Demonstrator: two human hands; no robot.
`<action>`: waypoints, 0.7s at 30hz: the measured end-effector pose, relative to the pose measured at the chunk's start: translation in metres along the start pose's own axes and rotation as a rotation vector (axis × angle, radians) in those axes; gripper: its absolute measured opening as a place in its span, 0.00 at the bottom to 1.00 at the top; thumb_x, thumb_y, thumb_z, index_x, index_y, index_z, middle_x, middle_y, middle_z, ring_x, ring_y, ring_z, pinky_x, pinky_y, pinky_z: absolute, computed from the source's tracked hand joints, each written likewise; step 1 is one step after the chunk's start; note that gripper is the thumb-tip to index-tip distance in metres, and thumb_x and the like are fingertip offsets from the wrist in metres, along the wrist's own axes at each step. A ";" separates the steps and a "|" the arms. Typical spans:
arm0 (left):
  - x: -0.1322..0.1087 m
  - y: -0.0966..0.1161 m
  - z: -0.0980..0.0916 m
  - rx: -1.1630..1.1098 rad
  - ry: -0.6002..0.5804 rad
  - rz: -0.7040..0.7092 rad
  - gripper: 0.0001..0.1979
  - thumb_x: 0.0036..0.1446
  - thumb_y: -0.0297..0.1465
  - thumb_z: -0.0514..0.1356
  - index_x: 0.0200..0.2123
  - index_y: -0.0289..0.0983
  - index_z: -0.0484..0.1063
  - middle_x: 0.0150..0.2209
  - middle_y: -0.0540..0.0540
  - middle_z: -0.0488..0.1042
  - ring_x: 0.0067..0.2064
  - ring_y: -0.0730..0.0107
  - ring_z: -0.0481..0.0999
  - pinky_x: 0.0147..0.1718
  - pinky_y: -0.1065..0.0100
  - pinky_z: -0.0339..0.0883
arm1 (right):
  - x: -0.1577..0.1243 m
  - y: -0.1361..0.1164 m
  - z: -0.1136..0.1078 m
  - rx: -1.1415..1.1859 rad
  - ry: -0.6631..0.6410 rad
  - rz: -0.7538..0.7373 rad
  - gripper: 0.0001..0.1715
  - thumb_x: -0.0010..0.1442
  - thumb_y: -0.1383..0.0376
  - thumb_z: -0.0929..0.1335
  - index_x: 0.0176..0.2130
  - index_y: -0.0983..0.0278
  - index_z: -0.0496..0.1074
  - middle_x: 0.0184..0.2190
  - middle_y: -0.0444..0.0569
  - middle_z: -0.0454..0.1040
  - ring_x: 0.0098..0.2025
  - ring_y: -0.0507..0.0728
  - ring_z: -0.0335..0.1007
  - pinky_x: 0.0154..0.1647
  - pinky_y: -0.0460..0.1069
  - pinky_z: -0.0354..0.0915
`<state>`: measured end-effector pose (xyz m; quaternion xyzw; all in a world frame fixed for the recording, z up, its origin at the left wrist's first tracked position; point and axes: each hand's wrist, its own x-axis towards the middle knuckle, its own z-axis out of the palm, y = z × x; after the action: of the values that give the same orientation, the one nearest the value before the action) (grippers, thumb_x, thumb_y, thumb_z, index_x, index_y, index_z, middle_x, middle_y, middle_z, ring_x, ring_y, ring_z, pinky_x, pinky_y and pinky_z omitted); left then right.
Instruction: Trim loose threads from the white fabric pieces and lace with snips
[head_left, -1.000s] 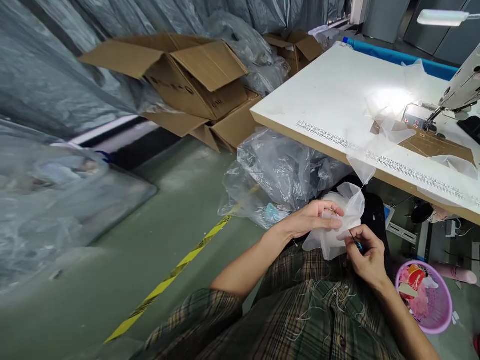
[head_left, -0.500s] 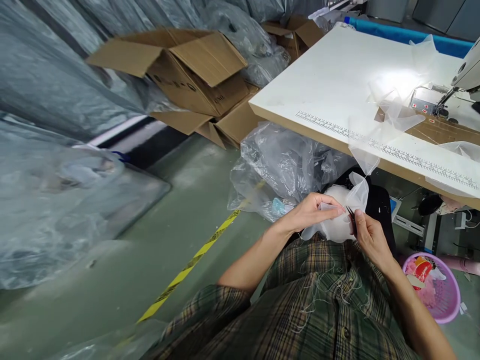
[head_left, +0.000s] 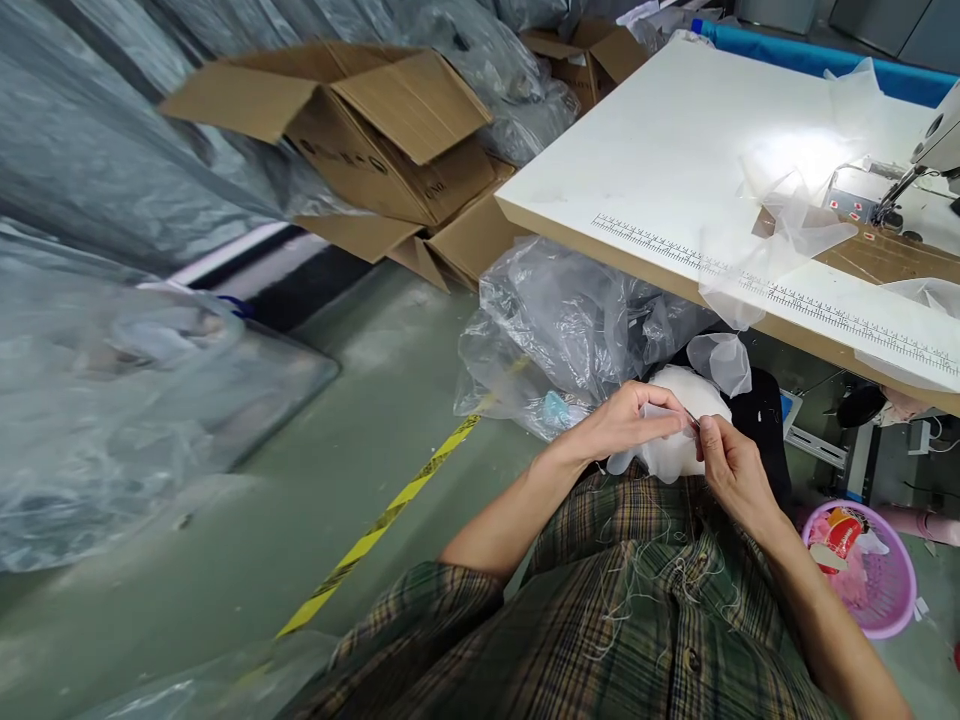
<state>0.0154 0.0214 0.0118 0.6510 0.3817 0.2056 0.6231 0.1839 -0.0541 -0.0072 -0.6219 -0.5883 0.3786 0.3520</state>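
My left hand [head_left: 634, 420] pinches a piece of sheer white fabric [head_left: 679, 425] bunched over my lap, just below the table edge. My right hand [head_left: 729, 462] is closed round a small dark cutting tool [head_left: 693, 421] whose tip meets the fabric between my two thumbs. A loose flap of the same sheer fabric [head_left: 721, 358] hangs free above the hands. More sheer pieces [head_left: 787, 225] lie on the white sewing table [head_left: 675, 150], near the sewing machine [head_left: 911, 165]. Loose threads cling to my plaid shirt.
A clear plastic bag [head_left: 570, 330] of goods sits under the table's left end. Open cardboard boxes [head_left: 367, 130] stand behind it. A pink basket [head_left: 874, 575] of scraps is on the floor at right. Yellow tape [head_left: 390, 515] crosses the green floor. Plastic-wrapped bundles [head_left: 112, 400] fill the left.
Both hands rose slightly and came together. The sheer flap that joined the bunch to the table piece has come loose and now hangs free above my hands. The view swung a little right.
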 end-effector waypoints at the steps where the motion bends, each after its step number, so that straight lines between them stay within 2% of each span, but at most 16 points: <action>1: 0.000 0.000 0.000 0.004 -0.008 -0.003 0.10 0.53 0.37 0.63 0.30 0.35 0.79 0.30 0.48 0.79 0.34 0.70 0.75 0.36 0.70 0.66 | 0.001 0.000 0.000 -0.022 0.006 -0.002 0.28 0.65 0.44 0.56 0.24 0.59 0.61 0.18 0.41 0.60 0.21 0.51 0.54 0.23 0.47 0.50; 5: 0.002 0.000 0.000 0.018 -0.022 -0.001 0.10 0.53 0.37 0.63 0.30 0.35 0.79 0.31 0.47 0.80 0.35 0.68 0.75 0.37 0.69 0.67 | 0.001 0.004 0.002 -0.038 0.049 0.017 0.28 0.64 0.44 0.57 0.25 0.59 0.63 0.17 0.40 0.59 0.20 0.51 0.51 0.23 0.47 0.48; 9: -0.003 0.000 0.005 -0.013 -0.092 -0.003 0.11 0.54 0.37 0.63 0.31 0.35 0.78 0.30 0.48 0.78 0.32 0.71 0.74 0.34 0.70 0.66 | -0.013 0.006 0.001 0.118 0.059 0.012 0.24 0.66 0.47 0.58 0.32 0.60 0.68 0.23 0.42 0.65 0.24 0.52 0.58 0.26 0.46 0.56; 12: -0.009 -0.003 0.008 -0.057 -0.236 -0.058 0.14 0.57 0.40 0.61 0.34 0.34 0.77 0.26 0.49 0.76 0.28 0.74 0.72 0.29 0.72 0.64 | -0.032 0.007 0.000 0.259 -0.065 0.020 0.16 0.61 0.50 0.67 0.37 0.60 0.70 0.26 0.41 0.67 0.26 0.52 0.60 0.27 0.45 0.60; 14: -0.012 -0.007 0.006 -0.034 -0.350 -0.065 0.14 0.58 0.40 0.61 0.36 0.34 0.77 0.26 0.49 0.76 0.28 0.75 0.72 0.27 0.74 0.63 | -0.041 0.010 -0.001 0.303 -0.161 0.050 0.15 0.59 0.52 0.69 0.32 0.61 0.71 0.24 0.41 0.68 0.25 0.51 0.60 0.27 0.45 0.60; 16: -0.010 -0.010 0.001 0.053 -0.423 -0.020 0.13 0.56 0.39 0.63 0.38 0.34 0.77 0.28 0.49 0.77 0.28 0.75 0.71 0.27 0.75 0.62 | -0.045 0.016 -0.002 0.308 -0.207 0.080 0.18 0.60 0.52 0.69 0.27 0.62 0.71 0.22 0.42 0.68 0.25 0.51 0.60 0.27 0.45 0.60; 18: -0.003 -0.013 -0.006 0.143 -0.406 0.049 0.13 0.54 0.37 0.65 0.39 0.35 0.78 0.31 0.50 0.78 0.30 0.74 0.72 0.30 0.74 0.63 | -0.044 0.024 -0.003 0.307 -0.178 0.103 0.21 0.59 0.51 0.69 0.24 0.63 0.69 0.20 0.42 0.67 0.24 0.51 0.60 0.26 0.46 0.60; 21: 0.012 -0.015 -0.012 0.222 -0.201 0.117 0.13 0.54 0.37 0.65 0.41 0.36 0.77 0.38 0.47 0.79 0.38 0.68 0.76 0.39 0.69 0.67 | -0.032 0.038 -0.006 0.287 -0.020 0.142 0.21 0.57 0.49 0.69 0.25 0.63 0.69 0.20 0.42 0.66 0.23 0.51 0.58 0.25 0.46 0.58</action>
<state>0.0102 0.0375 -0.0037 0.7541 0.2995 0.1321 0.5694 0.2057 -0.0878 -0.0361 -0.6015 -0.4859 0.4890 0.4038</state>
